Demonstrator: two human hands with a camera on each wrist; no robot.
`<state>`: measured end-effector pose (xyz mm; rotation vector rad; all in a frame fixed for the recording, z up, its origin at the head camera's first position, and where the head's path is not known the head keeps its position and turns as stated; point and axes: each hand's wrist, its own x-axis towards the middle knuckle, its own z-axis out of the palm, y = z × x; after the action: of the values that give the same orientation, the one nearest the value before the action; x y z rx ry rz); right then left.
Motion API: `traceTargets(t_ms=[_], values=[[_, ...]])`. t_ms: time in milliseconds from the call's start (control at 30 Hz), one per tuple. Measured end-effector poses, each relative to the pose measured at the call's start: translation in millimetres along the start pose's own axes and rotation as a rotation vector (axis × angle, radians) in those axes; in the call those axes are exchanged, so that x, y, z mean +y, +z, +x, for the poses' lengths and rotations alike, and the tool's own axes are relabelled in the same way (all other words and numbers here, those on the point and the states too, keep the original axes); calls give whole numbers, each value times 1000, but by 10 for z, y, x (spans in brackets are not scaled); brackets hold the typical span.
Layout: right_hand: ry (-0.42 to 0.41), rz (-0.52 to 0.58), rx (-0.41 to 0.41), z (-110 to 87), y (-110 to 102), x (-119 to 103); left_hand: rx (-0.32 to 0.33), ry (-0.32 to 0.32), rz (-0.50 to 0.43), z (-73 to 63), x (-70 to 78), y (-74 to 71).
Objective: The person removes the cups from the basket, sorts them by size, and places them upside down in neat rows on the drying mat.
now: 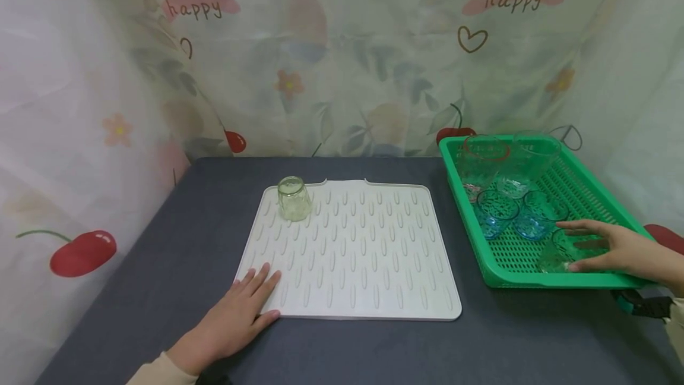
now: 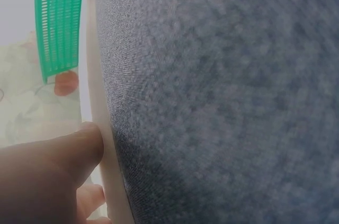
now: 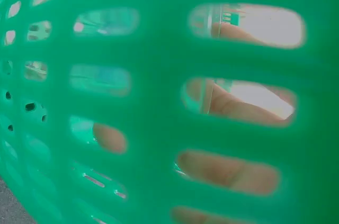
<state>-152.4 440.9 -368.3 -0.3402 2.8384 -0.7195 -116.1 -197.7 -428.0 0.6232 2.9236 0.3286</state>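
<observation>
My left hand (image 1: pixel 239 314) rests with fingers spread on the near left corner of a white ridged draining mat (image 1: pixel 363 254). In the left wrist view its thumb (image 2: pixel 87 147) touches the mat's edge. My right hand (image 1: pixel 622 251) reaches over the green basket (image 1: pixel 540 281) and holds a clear, slightly green glass (image 1: pixel 556 257) between thumb and fingers, at the basket's near end. Through the basket's slots in the right wrist view, fingers (image 3: pixel 233 173) show against glass. A greenish glass (image 1: pixel 294 201) stands upside down on the mat's far left.
Beside the held glass in the basket are two blue glasses (image 1: pixel 497 212). Behind them stand a tall red-rimmed glass (image 1: pixel 483 165) and a tall clear glass (image 1: pixel 529 165). Mat and basket lie on a dark grey table (image 1: pixel 363 352), with a printed curtain (image 1: pixel 363 64) around it.
</observation>
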Motion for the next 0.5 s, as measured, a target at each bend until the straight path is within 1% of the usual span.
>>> traceTargets(t_ms=[67, 167, 333, 500], values=[[-18, -3, 4, 8, 1, 10, -1, -1, -3, -3, 1, -4], [-23, -10, 13, 16, 5, 3, -3, -5, -8, -9, 5, -13], [-7, 1, 34, -2, 7, -49, 5, -3, -9, -16, 10, -21], [8, -1, 78, -21, -2, -81, 8, 4, -4, -3, 9, -13]])
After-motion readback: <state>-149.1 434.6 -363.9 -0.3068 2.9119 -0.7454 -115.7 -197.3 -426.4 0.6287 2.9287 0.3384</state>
